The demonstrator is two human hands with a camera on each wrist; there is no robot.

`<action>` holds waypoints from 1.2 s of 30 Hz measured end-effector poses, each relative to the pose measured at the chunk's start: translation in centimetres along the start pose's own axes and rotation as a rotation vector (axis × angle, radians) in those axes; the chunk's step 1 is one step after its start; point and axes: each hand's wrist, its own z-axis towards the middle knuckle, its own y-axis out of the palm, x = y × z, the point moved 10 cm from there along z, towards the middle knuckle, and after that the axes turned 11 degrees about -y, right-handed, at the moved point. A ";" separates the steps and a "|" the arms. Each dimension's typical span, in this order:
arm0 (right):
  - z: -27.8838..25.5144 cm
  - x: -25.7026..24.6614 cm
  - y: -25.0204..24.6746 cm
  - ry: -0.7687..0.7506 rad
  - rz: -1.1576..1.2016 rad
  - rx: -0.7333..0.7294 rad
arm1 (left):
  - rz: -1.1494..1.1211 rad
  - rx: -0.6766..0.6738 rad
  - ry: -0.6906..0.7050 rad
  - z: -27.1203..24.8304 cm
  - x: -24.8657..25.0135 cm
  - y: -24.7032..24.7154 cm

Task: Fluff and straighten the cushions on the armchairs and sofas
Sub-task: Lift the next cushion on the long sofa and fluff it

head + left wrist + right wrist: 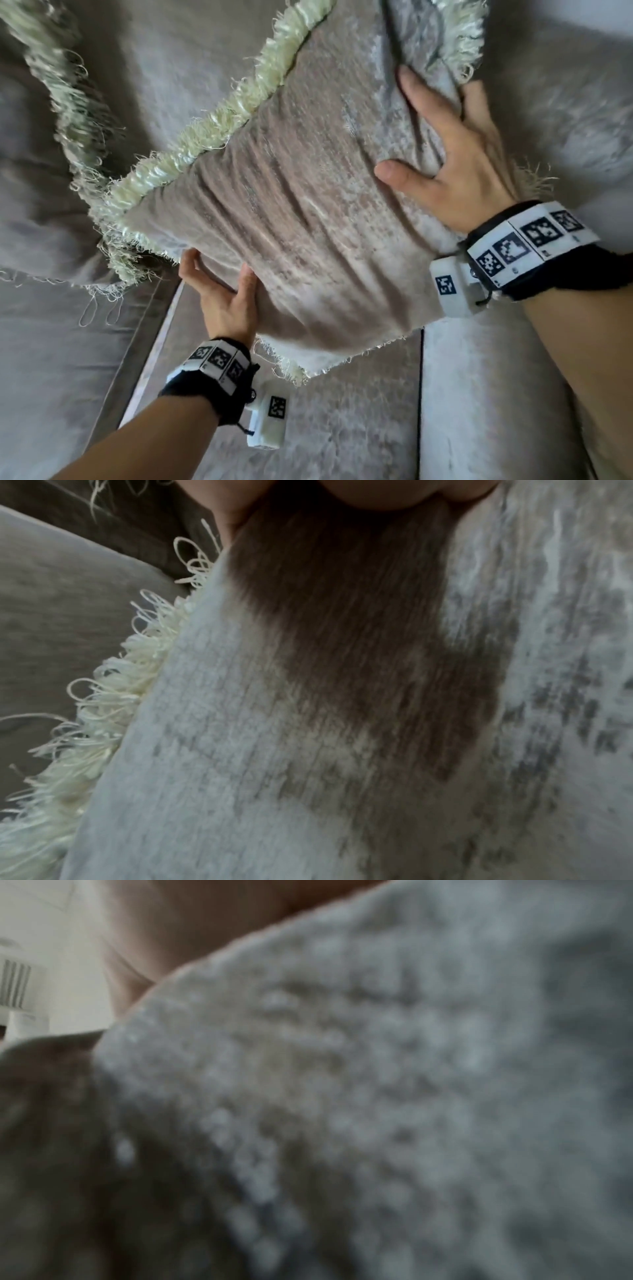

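A taupe and silver velvet cushion [291, 212] with a cream fringe [219, 126] is held tilted above the sofa between both hands. My left hand [222, 294] presses its lower left edge, thumb on the front face and fingers reaching underneath. On the right side my right hand [455, 144] lies spread, index finger and thumb straight on the fabric, the other fingers hidden behind the edge. The left wrist view shows the cushion [308, 723], its fringe [103, 710] and a bit of my hand [369, 493]. The right wrist view is blurred fabric [377, 1096].
A second fringed cushion [51, 154] leans against the sofa back [191, 51] at the left. Below the held cushion lies the grey seat [342, 428], with another seat pad [479, 394] to the right. A white wall with a slatted fixture [13, 985] shows in the right wrist view.
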 end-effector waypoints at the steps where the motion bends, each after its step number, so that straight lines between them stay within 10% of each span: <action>1: -0.2 0.4 0.5 0.004 0.003 0.001 | 0.008 0.008 -0.006 0.1 -0.5 0.3; 17: -2.7 -4.2 -3.6 -0.062 -0.131 0.351 | 0.263 0.186 0.017 2.6 6.0 -5.8; 21: -1.7 -8.0 -2.1 -0.068 -0.002 0.107 | 0.527 0.042 0.196 2.2 13.0 -6.8; 27: 1.7 -15.8 1.9 -0.057 -0.135 -0.690 | 1.100 -0.414 0.128 1.2 19.4 -10.0; 36: 7.8 -31.9 3.3 -0.218 -0.053 -0.889 | 1.342 -0.383 0.144 -0.5 29.5 -24.5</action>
